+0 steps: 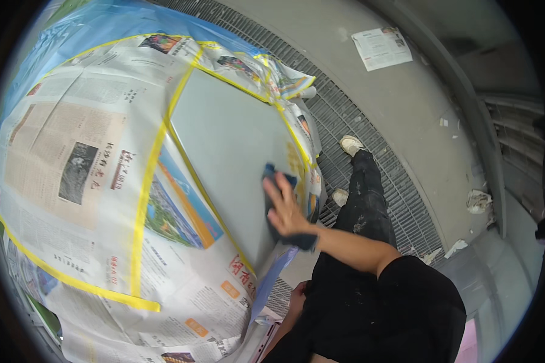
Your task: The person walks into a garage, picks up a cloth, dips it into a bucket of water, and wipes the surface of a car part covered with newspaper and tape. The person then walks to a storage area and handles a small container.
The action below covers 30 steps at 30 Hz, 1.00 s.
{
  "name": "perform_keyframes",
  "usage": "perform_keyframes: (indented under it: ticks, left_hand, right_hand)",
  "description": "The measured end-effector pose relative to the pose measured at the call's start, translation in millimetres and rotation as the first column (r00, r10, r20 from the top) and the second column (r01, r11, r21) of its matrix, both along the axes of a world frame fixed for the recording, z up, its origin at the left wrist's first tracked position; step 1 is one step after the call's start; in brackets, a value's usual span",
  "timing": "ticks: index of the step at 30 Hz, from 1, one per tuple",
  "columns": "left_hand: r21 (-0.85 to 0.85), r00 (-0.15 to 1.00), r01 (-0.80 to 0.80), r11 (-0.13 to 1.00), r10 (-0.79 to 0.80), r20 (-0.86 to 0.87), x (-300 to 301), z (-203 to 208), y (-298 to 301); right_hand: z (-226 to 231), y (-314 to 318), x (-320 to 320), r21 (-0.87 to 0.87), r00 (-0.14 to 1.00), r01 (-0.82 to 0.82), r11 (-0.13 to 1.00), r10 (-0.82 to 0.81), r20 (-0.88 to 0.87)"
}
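Against the lower right part of a grey painted panel, my right hand presses a dark blue cloth. Its fingers are somewhat spread over the cloth, which shows beyond the fingertips and below the palm. Newspaper sheets and yellow masking tape frame the panel. Near its right edge the surface has yellowish patches. My left hand hangs low beside my thigh, apart from the panel; its fingers are mostly hidden.
Blue plastic film covers the far side beyond the newspaper. A metal floor grating runs beneath my feet, with concrete floor beside it. A loose newspaper sheet and a crumpled scrap lie near the right wall.
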<state>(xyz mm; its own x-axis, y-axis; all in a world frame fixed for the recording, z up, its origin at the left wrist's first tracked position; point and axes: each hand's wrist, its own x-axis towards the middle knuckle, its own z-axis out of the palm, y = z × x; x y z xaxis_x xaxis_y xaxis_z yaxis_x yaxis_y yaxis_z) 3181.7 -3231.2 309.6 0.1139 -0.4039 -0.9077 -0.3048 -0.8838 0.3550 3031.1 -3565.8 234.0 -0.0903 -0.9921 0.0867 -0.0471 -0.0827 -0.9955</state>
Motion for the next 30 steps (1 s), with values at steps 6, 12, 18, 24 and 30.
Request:
perform_keyframes:
  ticks: [6,12,18,24,30]
  left_hand:
    - [0.024,0.975,-0.211,0.977,0.208,0.083,-47,10,-59]
    - [0.076,0.974,-0.215,0.974,0.207,0.097,-76,20,-73]
    - [0.09,0.973,-0.206,0.974,0.195,0.121,-86,28,-102]
    - [0.135,0.967,-0.236,0.962,0.22,0.127,-90,31,-123]
    - [0.193,0.986,-0.161,0.968,0.148,0.081,-90,25,-131]
  right_hand:
    - [100,-131,-18,-0.333,0.953,-0.294,0.896,0.301,-0.032]
    - [90,-226,-4,-0.298,0.971,-0.234,0.925,0.237,-0.026]
    - [112,-135,-31,-0.298,0.926,-0.364,0.882,0.378,-0.01]
    - [85,-232,1,-0.23,0.972,-0.234,0.945,0.228,-0.051]
    - [6,-305,13,-0.042,0.998,-0.061,0.997,0.061,0.007]
